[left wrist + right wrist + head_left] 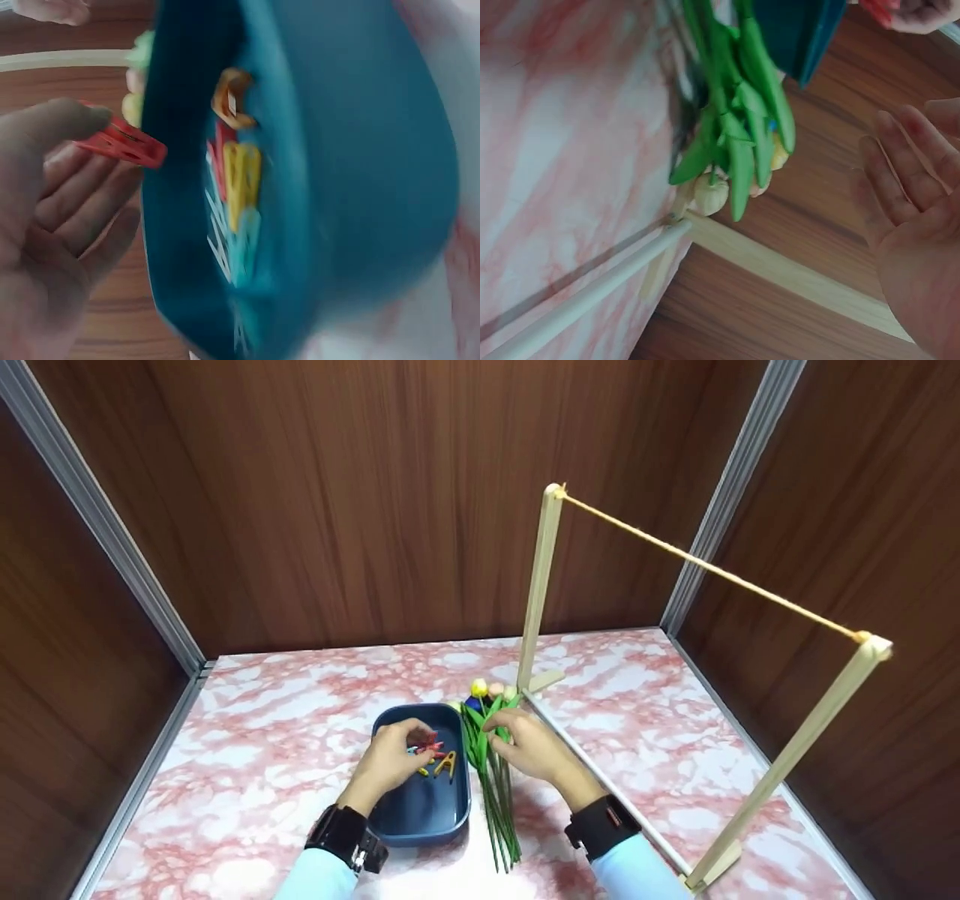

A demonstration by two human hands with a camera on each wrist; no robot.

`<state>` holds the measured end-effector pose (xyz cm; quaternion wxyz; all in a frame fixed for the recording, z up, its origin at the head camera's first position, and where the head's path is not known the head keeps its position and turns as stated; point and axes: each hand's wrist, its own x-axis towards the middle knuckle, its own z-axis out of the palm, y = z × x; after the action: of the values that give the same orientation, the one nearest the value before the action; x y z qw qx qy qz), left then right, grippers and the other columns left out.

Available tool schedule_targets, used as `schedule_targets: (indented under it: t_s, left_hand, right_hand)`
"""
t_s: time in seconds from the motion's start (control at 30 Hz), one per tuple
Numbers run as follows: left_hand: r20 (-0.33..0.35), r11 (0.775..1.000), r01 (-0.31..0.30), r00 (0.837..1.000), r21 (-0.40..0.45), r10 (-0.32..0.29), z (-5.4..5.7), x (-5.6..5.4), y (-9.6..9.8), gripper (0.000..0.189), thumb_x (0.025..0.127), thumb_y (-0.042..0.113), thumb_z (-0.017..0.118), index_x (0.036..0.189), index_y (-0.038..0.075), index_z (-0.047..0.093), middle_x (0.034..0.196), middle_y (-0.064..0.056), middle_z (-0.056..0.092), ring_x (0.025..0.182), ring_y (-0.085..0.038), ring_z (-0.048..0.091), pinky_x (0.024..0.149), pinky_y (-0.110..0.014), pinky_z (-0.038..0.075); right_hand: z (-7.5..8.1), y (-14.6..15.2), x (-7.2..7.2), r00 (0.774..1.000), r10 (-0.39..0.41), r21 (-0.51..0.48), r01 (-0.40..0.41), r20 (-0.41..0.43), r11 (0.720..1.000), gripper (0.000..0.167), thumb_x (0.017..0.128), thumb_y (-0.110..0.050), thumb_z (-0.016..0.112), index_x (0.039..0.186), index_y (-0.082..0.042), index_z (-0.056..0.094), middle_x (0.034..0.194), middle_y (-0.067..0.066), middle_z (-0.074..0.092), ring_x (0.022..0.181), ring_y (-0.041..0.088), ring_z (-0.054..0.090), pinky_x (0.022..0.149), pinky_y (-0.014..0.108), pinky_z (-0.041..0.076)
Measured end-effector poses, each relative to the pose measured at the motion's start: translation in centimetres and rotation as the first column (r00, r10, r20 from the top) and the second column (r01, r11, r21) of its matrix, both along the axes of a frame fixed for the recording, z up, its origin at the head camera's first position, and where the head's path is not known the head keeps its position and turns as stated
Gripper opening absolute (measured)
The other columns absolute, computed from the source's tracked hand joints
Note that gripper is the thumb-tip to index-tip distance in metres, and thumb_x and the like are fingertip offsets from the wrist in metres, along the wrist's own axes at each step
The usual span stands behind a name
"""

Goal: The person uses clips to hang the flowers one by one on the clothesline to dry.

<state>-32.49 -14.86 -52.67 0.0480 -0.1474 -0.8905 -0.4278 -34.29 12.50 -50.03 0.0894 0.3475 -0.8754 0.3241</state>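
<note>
1. Wore light-blue sleeves (319,877) and black wristbands (606,826) on both arms.
2. Pinched a red clothespin (135,146) between thumb and fingers of the left grip (390,754), at the dark-blue bin (426,814), with the other fingers spread.
3. Held the right grip (529,742) released, fingers loosely extended, near the tulips (477,750).
4. Saw more clothespins inside the bin, gathered in a loose cluster: an orange one (445,765), a yellow one (244,180), a blue-green one (244,251) and another red one, partly covered.
5. Noted the tulips lying on the marbled pink-and-white desk (285,735), just beside the bin's right side, stems toward the body, yellow, blue, pinkish and whitish heads pointing away.
6. Found a wooden frame to the right of the tulips: near post (785,765), white rod (592,291) along the base, yellowish cord (705,564) tied between the tops, far post (538,592) standing beyond the flower heads.
7. Saw brown wood-grain panels (405,525) and grey metal rails (112,532) behind and at both sides.
</note>
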Motion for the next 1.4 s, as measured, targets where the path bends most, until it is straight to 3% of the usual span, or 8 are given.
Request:
schedule_targets:
  t_s: [0.1, 0.3, 0.43, 0.63, 0.77, 0.9, 1.17, 1.4]
  left_hand:
    - [0.027, 0.982, 0.024, 0.999, 0.187, -0.03, 0.6, 0.2, 0.9, 0.021, 0.094, 0.009, 0.081, 0.115, 0.007, 0.077, 0.107, -0.005, 0.079, 0.1, -0.022, 0.076, 0.086, -0.037, 0.063]
    - [0.025, 0.895, 0.075, 0.995, 0.439, -0.096, 2.0, 0.8, 2.9, 0.03, 0.096, 0.012, 0.082, 0.124, 0.005, 0.077, 0.112, -0.008, 0.078, 0.105, -0.023, 0.075, 0.086, -0.029, 0.063]
    - [0.022, 0.848, 0.075, 0.995, 0.525, -0.102, 2.9, 1.1, 4.3, 0.032, 0.095, 0.011, 0.082, 0.126, 0.003, 0.077, 0.111, -0.012, 0.079, 0.105, -0.027, 0.076, 0.087, -0.03, 0.063]
    - [0.004, 0.79, 0.037, 0.999, 0.612, -0.049, 4.1, 1.2, 5.7, 0.034, 0.093, 0.002, 0.082, 0.125, -0.004, 0.076, 0.106, -0.017, 0.079, 0.101, -0.026, 0.077, 0.086, -0.029, 0.063]
    - [-0.016, 0.785, 0.042, 0.999, 0.618, -0.041, 4.7, 1.1, 6.3, 0.035, 0.092, 0.003, 0.083, 0.125, -0.005, 0.075, 0.108, -0.018, 0.079, 0.101, -0.025, 0.076, 0.086, -0.029, 0.063]
    - [-0.03, 0.806, 0.044, 0.999, 0.591, -0.033, 5.1, 1.0, 6.9, 0.035, 0.092, 0.008, 0.085, 0.125, -0.001, 0.077, 0.109, -0.014, 0.079, 0.101, -0.023, 0.076, 0.086, -0.028, 0.063]
    - [-0.032, 0.811, 0.033, 0.999, 0.584, -0.018, 5.0, 1.0, 7.8, 0.032, 0.092, 0.005, 0.084, 0.123, 0.001, 0.076, 0.115, -0.013, 0.078, 0.103, -0.025, 0.076, 0.086, -0.028, 0.062]
    - [-0.039, 0.813, 0.011, 0.999, 0.582, 0.014, 4.8, 1.0, 8.7, 0.023, 0.092, 0.002, 0.082, 0.114, -0.002, 0.08, 0.109, -0.017, 0.08, 0.101, -0.029, 0.078, 0.084, -0.024, 0.061]
  right_hand:
    - [0.6, -0.3, 0.0, 1.0, 0.014, -0.06, -0.014, 0.002, 0.998, 0.017, 0.099, -0.003, 0.066, 0.112, 0.001, 0.075, 0.112, 0.013, 0.075, 0.11, 0.03, 0.07, 0.098, 0.048, 0.056]
    - [1.8, -0.9, 0.2, 0.985, 0.061, -0.252, -0.02, 0.158, 0.968, 0.022, 0.104, -0.01, 0.068, 0.122, 0.002, 0.071, 0.119, 0.016, 0.073, 0.111, 0.031, 0.071, 0.101, 0.049, 0.057]
    - [2.5, -1.1, 0.4, 0.955, 0.137, -0.369, -0.033, 0.261, 0.929, 0.033, 0.104, -0.012, 0.07, 0.133, 0.003, 0.066, 0.129, 0.019, 0.069, 0.117, 0.032, 0.069, 0.104, 0.045, 0.057]
    - [3.6, -1.2, 0.6, 0.935, 0.19, -0.463, -0.032, 0.3, 0.886, 0.042, 0.1, -0.007, 0.075, 0.138, 0.005, 0.064, 0.131, 0.019, 0.07, 0.119, 0.034, 0.069, 0.102, 0.037, 0.058]
    - [4.2, -1.1, 0.6, 0.94, 0.17, -0.472, -0.011, 0.295, 0.882, 0.045, 0.099, -0.007, 0.076, 0.14, 0.006, 0.064, 0.129, 0.02, 0.072, 0.117, 0.034, 0.071, 0.099, 0.033, 0.059]
    - [4.6, -0.9, 0.6, 0.952, 0.114, -0.476, 0.036, 0.284, 0.879, 0.041, 0.099, -0.009, 0.077, 0.137, 0.002, 0.069, 0.125, 0.018, 0.075, 0.114, 0.033, 0.072, 0.093, 0.03, 0.059]
    - [4.9, -0.4, 0.4, 0.959, 0.085, -0.522, 0.072, 0.27, 0.85, 0.032, 0.096, -0.007, 0.079, 0.126, 0.002, 0.075, 0.113, 0.018, 0.077, 0.105, 0.027, 0.073, 0.086, 0.025, 0.058]
    - [5.4, 0.1, 0.5, 0.956, 0.071, -0.528, 0.095, 0.285, 0.844, 0.03, 0.095, -0.007, 0.08, 0.122, 0.005, 0.075, 0.114, 0.021, 0.077, 0.106, 0.025, 0.075, 0.087, 0.026, 0.06]
